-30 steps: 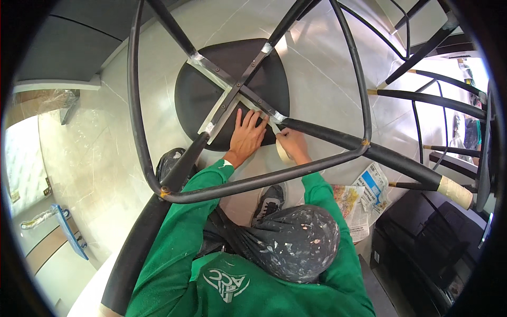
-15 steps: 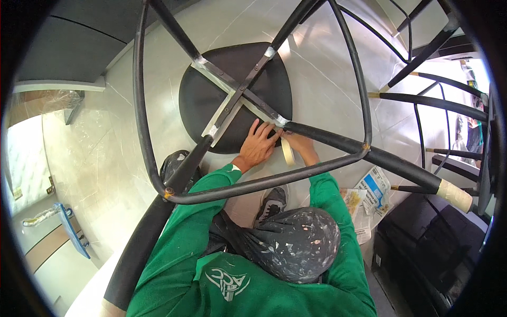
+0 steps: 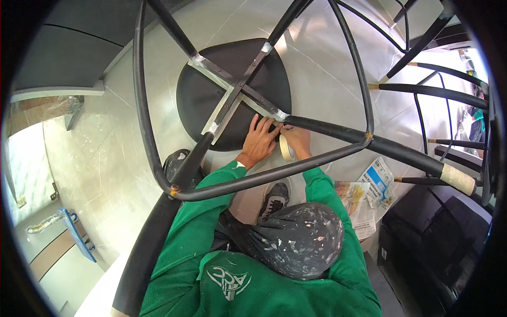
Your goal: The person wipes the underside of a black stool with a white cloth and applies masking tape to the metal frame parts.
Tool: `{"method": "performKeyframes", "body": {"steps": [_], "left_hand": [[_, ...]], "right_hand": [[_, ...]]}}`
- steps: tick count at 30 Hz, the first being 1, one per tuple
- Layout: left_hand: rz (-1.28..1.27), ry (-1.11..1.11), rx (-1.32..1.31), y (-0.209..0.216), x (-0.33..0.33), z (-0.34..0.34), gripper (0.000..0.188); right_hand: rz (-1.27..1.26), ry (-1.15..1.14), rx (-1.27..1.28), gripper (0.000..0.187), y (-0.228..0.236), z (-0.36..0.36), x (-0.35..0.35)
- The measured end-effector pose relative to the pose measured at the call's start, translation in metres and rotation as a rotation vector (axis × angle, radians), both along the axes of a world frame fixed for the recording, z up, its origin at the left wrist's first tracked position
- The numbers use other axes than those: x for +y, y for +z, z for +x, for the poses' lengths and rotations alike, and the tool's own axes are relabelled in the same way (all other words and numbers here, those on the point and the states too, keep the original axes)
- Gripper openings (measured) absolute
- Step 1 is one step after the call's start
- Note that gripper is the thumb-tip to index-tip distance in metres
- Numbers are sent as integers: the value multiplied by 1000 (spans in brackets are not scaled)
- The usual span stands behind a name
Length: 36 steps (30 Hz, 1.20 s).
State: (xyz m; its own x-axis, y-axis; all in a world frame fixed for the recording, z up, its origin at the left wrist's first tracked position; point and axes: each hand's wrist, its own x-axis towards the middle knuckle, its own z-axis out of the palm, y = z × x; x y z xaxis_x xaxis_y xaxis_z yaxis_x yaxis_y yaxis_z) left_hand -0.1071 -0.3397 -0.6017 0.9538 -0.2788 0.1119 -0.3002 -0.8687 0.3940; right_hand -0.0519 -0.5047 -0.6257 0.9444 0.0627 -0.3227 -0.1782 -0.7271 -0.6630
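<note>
An upturned stool fills the middle, its round black seat (image 3: 198,100) down on the floor. Metal bars (image 3: 227,108) cross on the seat's underside, edged with pale masking tape (image 3: 207,124). Outstretched fingers of my left hand (image 3: 259,143) rest on the seat near the bar's lower right end. Close beside it, my right hand (image 3: 297,140) is closed on a roll of masking tape (image 3: 286,148), just below the base of a black leg (image 3: 327,129). That leg's joint has a white patch. The right fingertips are partly hidden.
The stool's black footrest ring (image 3: 274,177) passes above my forearms. More black legs (image 3: 430,91) stand at the right. Newspaper sheets (image 3: 364,203) lie on the floor beside a glossy black box (image 3: 433,243). A dark cabinet (image 3: 68,47) is at upper left.
My right hand has shifted slightly left, and the tape roll has turned a little with it. My left hand keeps its place on the seat. The whole view has tilted slightly.
</note>
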Motion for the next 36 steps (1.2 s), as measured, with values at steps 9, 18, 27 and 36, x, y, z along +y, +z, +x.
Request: {"method": "performKeyframes", "body": {"steps": [9, 18, 27, 36], "left_hand": [[-17, 13, -49, -7, -1, 0, 50], [2, -7, -61, -10, -4, 2, 50], [-115, -41, -77, 8, 4, -8, 58], [-1758, 531, 51, 208, -43, -54, 73]], "right_hand": [[94, -87, -135, 15, 9, -16, 15], [85, 157, -414, 14, 11, -33, 8], [165, -207, -452, 19, 48, -108, -23], [-173, 11, -457, 30, 40, -107, -100]]}}
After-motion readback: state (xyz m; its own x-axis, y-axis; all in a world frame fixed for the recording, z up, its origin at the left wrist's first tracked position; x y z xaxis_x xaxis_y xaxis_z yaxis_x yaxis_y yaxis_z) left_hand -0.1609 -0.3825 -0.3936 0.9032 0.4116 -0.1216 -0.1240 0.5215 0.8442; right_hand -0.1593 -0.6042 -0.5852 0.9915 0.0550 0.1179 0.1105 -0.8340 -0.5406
